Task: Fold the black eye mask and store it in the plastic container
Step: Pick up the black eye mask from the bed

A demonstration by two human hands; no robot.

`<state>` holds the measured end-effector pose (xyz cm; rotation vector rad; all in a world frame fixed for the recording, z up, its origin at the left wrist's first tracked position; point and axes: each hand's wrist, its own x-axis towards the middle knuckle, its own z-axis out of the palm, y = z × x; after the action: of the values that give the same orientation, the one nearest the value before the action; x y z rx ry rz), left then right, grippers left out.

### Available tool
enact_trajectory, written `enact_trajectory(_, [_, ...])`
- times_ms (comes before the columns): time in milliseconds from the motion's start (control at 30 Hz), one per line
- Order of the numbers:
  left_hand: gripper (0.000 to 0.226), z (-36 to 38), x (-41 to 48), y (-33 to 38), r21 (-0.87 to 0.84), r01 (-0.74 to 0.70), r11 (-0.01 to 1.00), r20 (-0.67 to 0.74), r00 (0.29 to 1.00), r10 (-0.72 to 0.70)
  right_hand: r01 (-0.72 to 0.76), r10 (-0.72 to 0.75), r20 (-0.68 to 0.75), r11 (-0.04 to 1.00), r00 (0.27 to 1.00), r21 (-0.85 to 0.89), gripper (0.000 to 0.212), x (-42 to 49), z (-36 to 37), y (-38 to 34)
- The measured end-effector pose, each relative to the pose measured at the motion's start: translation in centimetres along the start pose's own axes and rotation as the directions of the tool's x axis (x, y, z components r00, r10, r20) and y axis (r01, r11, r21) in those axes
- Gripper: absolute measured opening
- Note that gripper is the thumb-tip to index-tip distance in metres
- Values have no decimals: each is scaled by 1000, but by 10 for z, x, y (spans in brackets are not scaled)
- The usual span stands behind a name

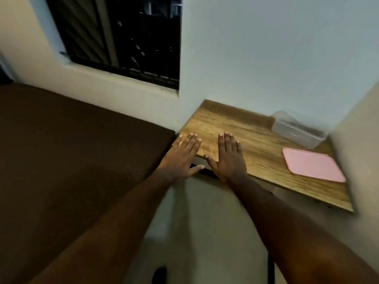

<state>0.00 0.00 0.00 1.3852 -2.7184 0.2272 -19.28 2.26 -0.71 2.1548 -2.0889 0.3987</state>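
At the far right corner of the desk, against the wall, I observe the clear plastic container. It is rectangular and stands with its top open; blur prevents me from reading its contents. I cannot tell where the black eye mask is.

Nearer to me, a pink lid lies flat on the desk along the right edge. It sits close to the container but apart from it.

Well apart from both, the hands sit at the near left corner. The left hand is palm down with its fingers straight and together. It holds nothing, overlaps the corner itself, and its thumb points along the near edge. The right hand is likewise flat and ungripping, laid across the near edge with its thumb spread toward the left hand. The two thumbs are close but do not touch. I cannot confirm how firmly either palm bears on the wood.

A dark strip shows just below the near edge between the thumbs; I cannot identify it.

A brown surface butts against the desk's left edge. Above it, a barred window is set in the wall.
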Motion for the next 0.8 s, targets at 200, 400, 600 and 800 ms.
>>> enact_trajectory(200, [85, 13, -125, -13, 74, 230, 970, 58, 970, -234, 267, -276, 116, 960, 954, 84, 86, -55, 18, -87])
enact_trajectory(400, [86, -52, -235, -58, 202, 502, 841, -29, 861, -507, 508, -521, 30, 842, 853, 178, 85, -69, -18, -204])
enact_trajectory(600, [86, -138, -341, -107, 261, 663, 701, -143, 745, -651, 645, -637, -118, 730, 762, 225, 84, -82, -77, -325])
enact_trajectory(800, [87, -220, -427, -144, 313, 760, 570, -322, 650, -689, 703, -638, -297, 666, 710, 249, 84, -97, -145, -418])
